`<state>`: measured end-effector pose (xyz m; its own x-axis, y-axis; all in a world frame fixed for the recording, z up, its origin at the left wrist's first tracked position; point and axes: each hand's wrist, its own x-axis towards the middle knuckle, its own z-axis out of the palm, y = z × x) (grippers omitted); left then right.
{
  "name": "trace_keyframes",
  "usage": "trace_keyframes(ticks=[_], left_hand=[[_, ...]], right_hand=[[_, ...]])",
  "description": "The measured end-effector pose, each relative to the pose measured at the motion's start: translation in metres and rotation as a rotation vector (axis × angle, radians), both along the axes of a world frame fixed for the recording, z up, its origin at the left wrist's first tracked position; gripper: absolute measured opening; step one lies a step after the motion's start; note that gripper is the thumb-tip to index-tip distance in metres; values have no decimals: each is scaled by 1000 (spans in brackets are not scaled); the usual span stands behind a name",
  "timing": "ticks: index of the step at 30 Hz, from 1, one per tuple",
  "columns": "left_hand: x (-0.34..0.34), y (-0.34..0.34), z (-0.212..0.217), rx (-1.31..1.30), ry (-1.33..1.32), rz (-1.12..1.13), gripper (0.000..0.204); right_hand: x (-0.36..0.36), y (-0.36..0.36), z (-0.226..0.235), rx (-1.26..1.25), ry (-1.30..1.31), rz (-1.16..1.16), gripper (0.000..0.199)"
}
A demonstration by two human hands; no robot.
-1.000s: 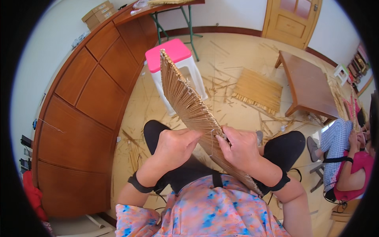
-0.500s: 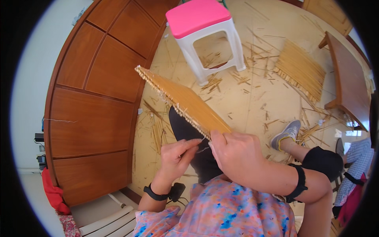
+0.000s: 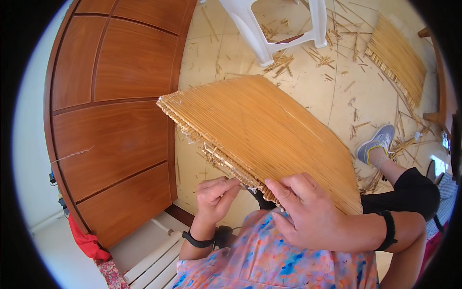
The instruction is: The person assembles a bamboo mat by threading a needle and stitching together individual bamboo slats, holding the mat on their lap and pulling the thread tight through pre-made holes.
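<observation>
A thick mat of tan stalks lies tilted across my lap, its broad face turned up. Bits of pale thread cling along its near left edge, where the stalk ends show in layers. My right hand grips the near corner, fingers on top and thumb below the edge. Just left of it, my left hand is closed in a pinch at the stalk ends. A pale thread shows at its fingertips; whether a needle is there too is hidden.
Beyond the mat stands a white plastic stool. A second stalk mat lies on the floor at far right, among scattered stalk pieces. A brown wooden cabinet rises on the left. Another person's shoe is at right.
The mat has swung from nearly edge-on to showing its broad top face. My right hand has moved slightly right and down, its fingers now over the edge. The view has shifted, cutting off the stool's seat.
</observation>
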<state>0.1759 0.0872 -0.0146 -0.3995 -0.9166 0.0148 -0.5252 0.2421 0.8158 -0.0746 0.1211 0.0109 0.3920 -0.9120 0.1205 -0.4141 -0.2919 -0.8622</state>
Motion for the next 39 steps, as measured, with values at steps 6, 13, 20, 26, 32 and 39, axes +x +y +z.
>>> trace_keyframes(ticks=[6,13,20,26,32,39], left_hand=[[7,-4,-2,24,13,-27,15],[14,-3,-7,31,-2,-38,13],[18,-7,-18,6,1,-63,9],[14,-11,-17,140,84,-102,14],[23,-20,-20,267,176,-178,20],[27,-28,-16,307,155,-249,21]], right_hand=[[-2,-10,-8,136,-38,105,59],[-3,-20,-13,154,-10,202,58],[-1,-23,-17,189,-65,211,56],[2,-26,-16,207,-34,246,59],[5,-27,-17,-3,74,267,67],[8,-25,-19,190,-22,187,66]])
